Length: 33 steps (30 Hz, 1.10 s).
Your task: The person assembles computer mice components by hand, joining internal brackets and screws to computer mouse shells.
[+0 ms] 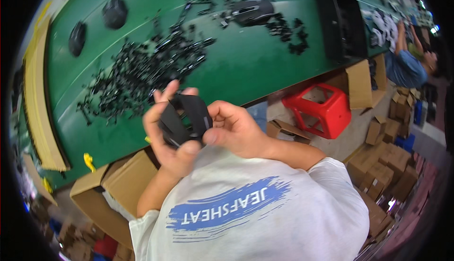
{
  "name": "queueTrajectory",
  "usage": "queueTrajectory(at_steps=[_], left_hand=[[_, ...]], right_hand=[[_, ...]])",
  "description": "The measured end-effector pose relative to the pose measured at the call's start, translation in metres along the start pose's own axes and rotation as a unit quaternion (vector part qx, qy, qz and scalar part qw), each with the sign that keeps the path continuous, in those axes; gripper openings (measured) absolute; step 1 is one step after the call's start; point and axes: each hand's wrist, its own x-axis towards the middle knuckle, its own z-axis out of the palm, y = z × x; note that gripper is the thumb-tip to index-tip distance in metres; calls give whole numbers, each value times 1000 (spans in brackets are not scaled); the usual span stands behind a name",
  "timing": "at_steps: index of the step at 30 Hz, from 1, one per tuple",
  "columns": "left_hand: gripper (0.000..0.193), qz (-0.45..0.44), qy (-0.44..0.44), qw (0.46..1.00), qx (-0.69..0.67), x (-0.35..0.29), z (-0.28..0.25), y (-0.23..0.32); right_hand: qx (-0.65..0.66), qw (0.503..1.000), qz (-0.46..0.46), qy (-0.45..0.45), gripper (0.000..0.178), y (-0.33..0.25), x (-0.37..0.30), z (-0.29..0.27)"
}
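Between both hands, above the near edge of the green table (231, 67), I hold a black mouse shell (199, 114) with an open slot along its middle. My left hand (163, 123) wraps its left side, thumb low and fingers over the far end. The thumb and curled fingers of my right hand (231, 127) grip its right side. Just beyond my hands lies a spread heap of small glossy black plastic parts (146, 67). Fingers hide part of the shell.
Several black mouse shells (115, 12) stand along the table's far side. A black bin (331, 24) stands to the right, near a cluster of small black pieces (298, 36). Beside the table are a red stool (340, 109) and cardboard boxes (90, 194). A co-worker (406, 67) sits at far right.
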Motion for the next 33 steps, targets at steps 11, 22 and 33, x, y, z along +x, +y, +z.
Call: queueTrajectory(at_steps=[11, 22, 33], left_hand=[[65, -282, 18, 926, -250, 6, 2, -2], [67, -260, 20, 920, -294, 5, -2, 14], [62, -333, 44, 842, -422, 21, -2, 15]], right_hand=[[-558, 800, -208, 69, 29, -84, 19, -81], [-816, 489, -120, 284, 26, -170, 58, -214], [-384, 889, -241, -54, 26, -91, 51, -53]])
